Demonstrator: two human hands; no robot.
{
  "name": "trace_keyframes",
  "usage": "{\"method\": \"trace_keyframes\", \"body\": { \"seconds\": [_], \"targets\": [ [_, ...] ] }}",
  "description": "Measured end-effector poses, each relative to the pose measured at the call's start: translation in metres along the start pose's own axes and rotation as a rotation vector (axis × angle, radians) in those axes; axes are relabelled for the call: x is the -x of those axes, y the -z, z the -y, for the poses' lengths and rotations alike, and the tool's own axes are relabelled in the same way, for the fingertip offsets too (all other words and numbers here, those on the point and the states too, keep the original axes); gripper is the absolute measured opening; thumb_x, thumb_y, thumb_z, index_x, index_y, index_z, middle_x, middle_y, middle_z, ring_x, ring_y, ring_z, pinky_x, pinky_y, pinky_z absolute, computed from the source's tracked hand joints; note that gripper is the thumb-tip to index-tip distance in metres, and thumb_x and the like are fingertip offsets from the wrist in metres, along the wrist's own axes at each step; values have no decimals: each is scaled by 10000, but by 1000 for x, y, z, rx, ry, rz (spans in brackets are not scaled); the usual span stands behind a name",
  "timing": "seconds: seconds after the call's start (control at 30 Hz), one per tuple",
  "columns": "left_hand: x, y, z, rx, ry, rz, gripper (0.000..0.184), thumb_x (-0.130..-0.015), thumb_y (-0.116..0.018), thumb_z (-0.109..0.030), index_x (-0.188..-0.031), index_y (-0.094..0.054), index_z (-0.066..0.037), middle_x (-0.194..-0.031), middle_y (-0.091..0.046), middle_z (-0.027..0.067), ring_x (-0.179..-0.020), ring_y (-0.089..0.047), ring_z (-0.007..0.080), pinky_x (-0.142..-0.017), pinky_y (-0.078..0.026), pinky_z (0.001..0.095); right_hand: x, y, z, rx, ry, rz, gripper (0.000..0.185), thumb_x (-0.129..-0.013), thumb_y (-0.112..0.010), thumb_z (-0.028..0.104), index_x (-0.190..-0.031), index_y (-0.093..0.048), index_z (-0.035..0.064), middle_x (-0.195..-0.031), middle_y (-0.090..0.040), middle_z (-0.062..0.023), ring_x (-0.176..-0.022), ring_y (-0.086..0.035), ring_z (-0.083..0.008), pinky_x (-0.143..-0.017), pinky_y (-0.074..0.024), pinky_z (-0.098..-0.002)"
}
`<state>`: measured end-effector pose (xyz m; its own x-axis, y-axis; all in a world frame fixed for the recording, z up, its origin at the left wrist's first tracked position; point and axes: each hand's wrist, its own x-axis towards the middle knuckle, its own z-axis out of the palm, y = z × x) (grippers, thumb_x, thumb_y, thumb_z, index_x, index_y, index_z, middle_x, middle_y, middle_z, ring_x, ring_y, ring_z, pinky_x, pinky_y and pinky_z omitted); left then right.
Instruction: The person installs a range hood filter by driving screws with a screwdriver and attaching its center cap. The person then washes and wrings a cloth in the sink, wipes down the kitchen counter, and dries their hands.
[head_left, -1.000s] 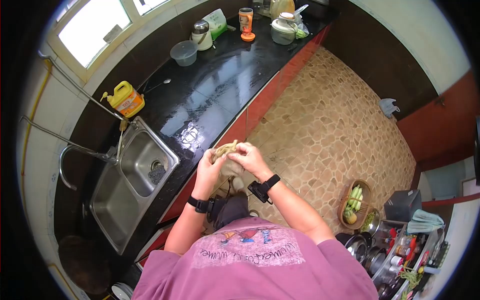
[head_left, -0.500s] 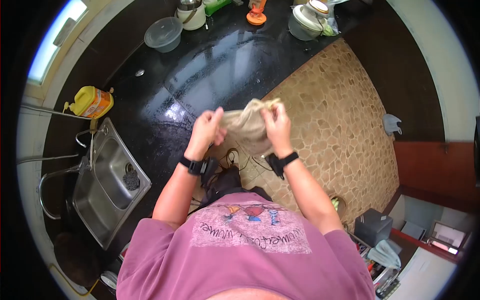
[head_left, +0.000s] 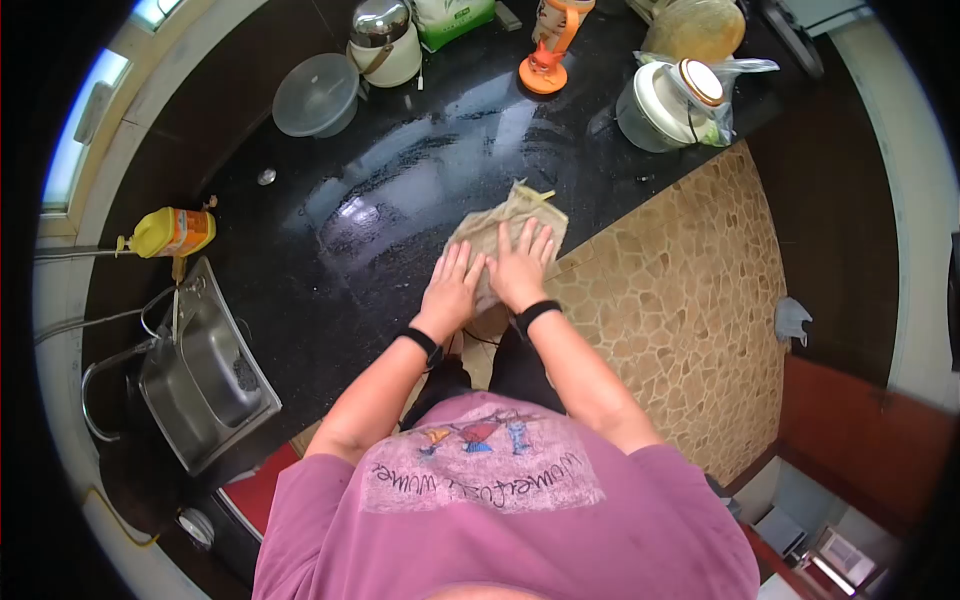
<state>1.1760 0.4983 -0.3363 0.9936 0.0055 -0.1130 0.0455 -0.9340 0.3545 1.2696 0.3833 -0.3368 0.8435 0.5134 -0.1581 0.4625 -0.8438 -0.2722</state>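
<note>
A beige cloth (head_left: 530, 208) lies spread on the black countertop (head_left: 330, 330), close to its front edge. My left hand (head_left: 453, 290) rests on the cloth's left side, palm down with fingers stretched out. Beside it, my right hand (head_left: 520, 265) presses flat on the middle of the cloth, its fingers apart. The two hands nearly touch at the thumbs. Wet streaks shine on the counter beyond the cloth.
To the left is a steel sink (head_left: 215, 370) with a scrubber, and a yellow bottle (head_left: 180, 232) behind it. Along the back stand a lidded plastic bowl (head_left: 317, 95), a white pot (head_left: 385, 50), an orange figure (head_left: 543, 72) and an appliance (head_left: 655, 110). A small metal object (head_left: 266, 177) lies left.
The cloth was held up, bunched between both hands in front of the counter. Now it is laid down on the counter, and both hands have opened flat on it.
</note>
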Motion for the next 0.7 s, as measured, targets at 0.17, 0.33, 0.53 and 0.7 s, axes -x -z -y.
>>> {"method": "trace_keyframes", "body": {
  "seconds": [0.17,0.33,0.53,0.7],
  "targets": [
    [-99,6,-14,-10,-7,16,663,-767,-614,-199,-1347,-314,-81,-1420,-196,217,-1320,-185,372,-1068,-195,436,-92,58,-39,-91,-266,226,734,-771,-569,369,-1382,-250,115,-1417,-46,-314,-1276,11,-549,-1039,-18,-571],
    [-186,18,-44,33,32,55,726,-724,-660,-259,-1343,-320,-89,-1423,-183,218,-1328,-168,363,-1079,-179,431,-190,71,-89,-137,-284,209,700,-790,-451,318,-1398,-191,89,-1432,-19,-289,-1287,44,-530,-1043,22,-559],
    [-279,17,-38,58,-1,-29,635,-762,-593,-266,-1325,-354,-93,-1420,-201,212,-1328,-184,343,-1079,-176,430,-284,78,-111,-116,-387,87,674,-805,-419,289,-1400,-182,79,-1438,-27,-276,-1295,47,-515,-1043,21,-557],
    [-345,22,-37,103,7,-68,591,-796,-511,-266,-1338,-348,-97,-1431,-189,198,-1338,-165,317,-1092,-130,402,-348,108,-130,-128,-470,137,647,-797,-423,271,-1405,-204,241,-1452,-5,-244,-1301,41,-506,-1031,32,-573]
  ]
}}
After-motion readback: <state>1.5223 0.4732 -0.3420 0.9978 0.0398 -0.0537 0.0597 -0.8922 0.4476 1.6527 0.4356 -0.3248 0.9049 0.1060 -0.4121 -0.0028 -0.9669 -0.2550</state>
